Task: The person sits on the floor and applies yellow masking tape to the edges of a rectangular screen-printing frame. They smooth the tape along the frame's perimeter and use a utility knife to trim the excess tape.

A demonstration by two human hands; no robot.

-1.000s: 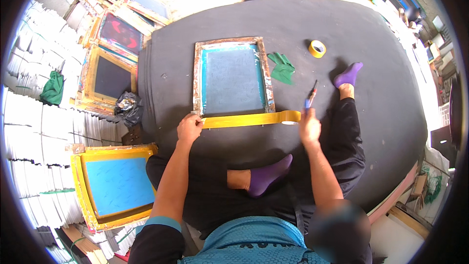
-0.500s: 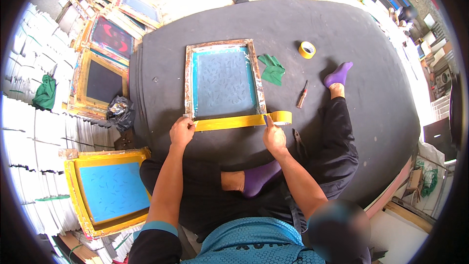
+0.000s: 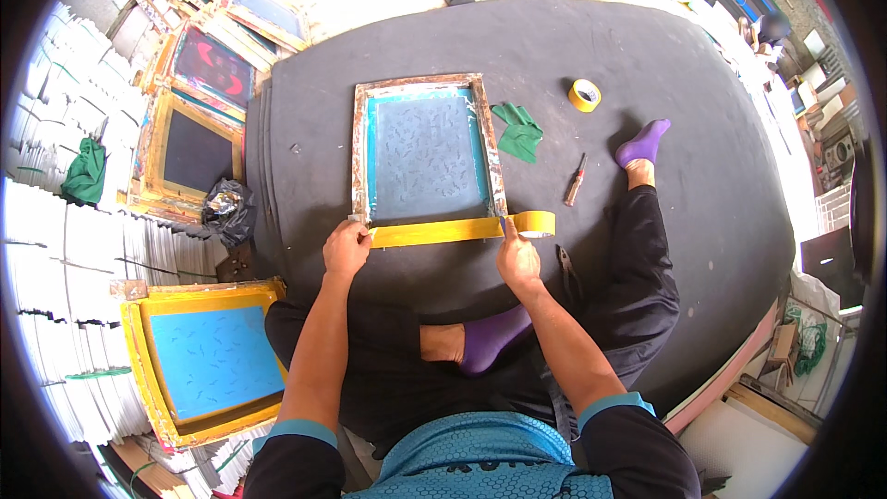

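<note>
Dark mat (image 3: pixel 305 120), black bag (image 3: pixel 244 220) of crumpled scraps (image 3: pixel 222 203), closed hands (image 3: pixel 346 249) (image 3: pixel 519 261), left pinching yellow tape (image 3: pixel 434 233), right something blue (image 3: pixel 504 225)

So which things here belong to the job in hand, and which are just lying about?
In hand:
yellow tape strip, left hand at one end, right hand near its roll
wood-framed screen beside it

Seemingly just lying about:
second tape roll
green cloth
slim reddish tool
pliers
</note>
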